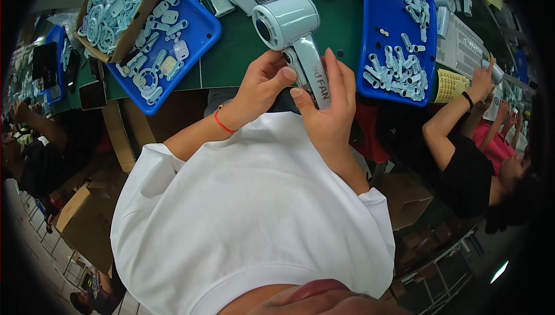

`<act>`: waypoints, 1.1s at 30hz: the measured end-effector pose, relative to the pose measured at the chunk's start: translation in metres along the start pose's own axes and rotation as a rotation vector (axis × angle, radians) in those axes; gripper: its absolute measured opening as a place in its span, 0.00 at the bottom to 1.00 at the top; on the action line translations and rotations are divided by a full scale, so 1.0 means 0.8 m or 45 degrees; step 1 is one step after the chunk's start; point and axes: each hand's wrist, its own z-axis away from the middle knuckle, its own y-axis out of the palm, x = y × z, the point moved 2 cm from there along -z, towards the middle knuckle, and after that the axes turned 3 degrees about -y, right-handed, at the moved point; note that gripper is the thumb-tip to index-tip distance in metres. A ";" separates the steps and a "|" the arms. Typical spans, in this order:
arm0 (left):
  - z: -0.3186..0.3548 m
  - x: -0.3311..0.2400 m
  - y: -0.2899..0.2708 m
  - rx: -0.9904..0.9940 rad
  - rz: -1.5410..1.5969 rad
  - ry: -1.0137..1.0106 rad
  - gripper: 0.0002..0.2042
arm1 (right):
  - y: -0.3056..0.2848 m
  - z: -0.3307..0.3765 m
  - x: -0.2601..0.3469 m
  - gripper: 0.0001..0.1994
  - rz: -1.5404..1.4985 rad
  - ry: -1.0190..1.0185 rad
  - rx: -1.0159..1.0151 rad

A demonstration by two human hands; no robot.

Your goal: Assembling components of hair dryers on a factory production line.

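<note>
A green table (231,43) carries two blue trays (196,32) of pale plastic parts. Above its near edge, a pale handheld fan (292,34) is held by its handle: the right hand (326,104) has its grip wrapped around it, the left hand (260,86) pinches it with thumb and fingertips.

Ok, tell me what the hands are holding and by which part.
Both hands, left and right, hold a pale handheld fan by its handle; its round head points up, free.

two blue trays (199,34) of pale plastic parts (399,69) — green table (237,43), cardboard box (136,32)
</note>
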 end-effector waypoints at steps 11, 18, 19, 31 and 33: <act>-0.048 -0.087 0.015 -0.321 -1.038 0.451 0.25 | -0.018 -0.037 -0.047 0.28 0.141 -0.178 -0.025; -0.321 -0.294 -0.266 -1.111 -1.705 0.136 0.18 | -0.052 -0.079 -0.084 0.09 0.300 -0.067 -0.127; -0.346 -0.294 -0.332 -1.174 -1.930 0.091 0.21 | -0.058 -0.091 -0.095 0.09 0.287 -0.036 -0.159; -0.525 -0.197 -0.162 -0.504 -2.646 0.447 0.30 | -0.030 -0.284 -0.130 0.07 0.230 -0.236 -0.284; -0.521 -0.213 -0.168 -0.452 -2.665 0.223 0.26 | -0.021 -0.318 -0.146 0.09 0.270 -0.135 -0.335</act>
